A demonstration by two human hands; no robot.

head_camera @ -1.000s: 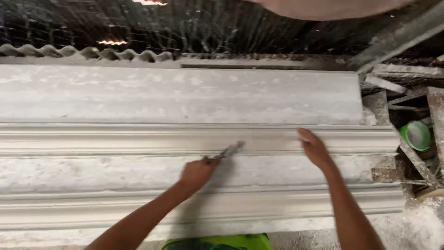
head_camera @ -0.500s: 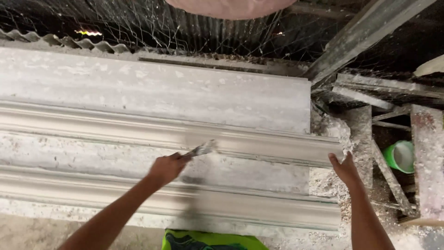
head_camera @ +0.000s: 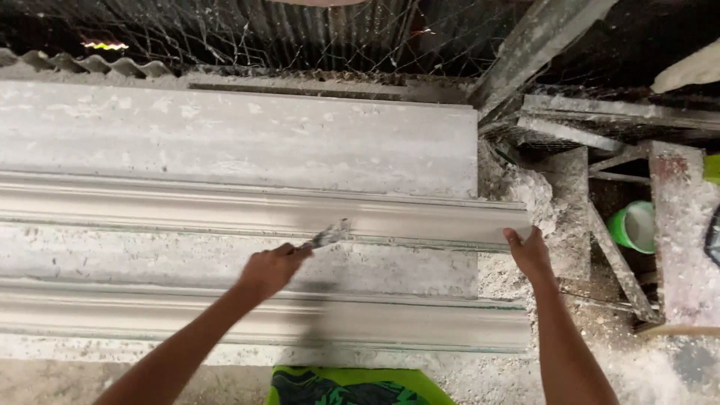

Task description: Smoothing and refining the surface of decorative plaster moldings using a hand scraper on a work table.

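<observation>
Our left hand is closed around a small plaster-caked metal scraper, its blade on the long grey moulded plaster cornice. Our right hand grips that cornice's end.

A long pale-grey plaster cornice moulding is lying flat across the middle of the frame, running from the left edge to its cut end at centre right, its surface ribbed with lengthwise grooves. A small plaster-caked metal scraper is resting tilted against the moulding's lower edge near the frame's centre, its blade pointing up and right.
</observation>
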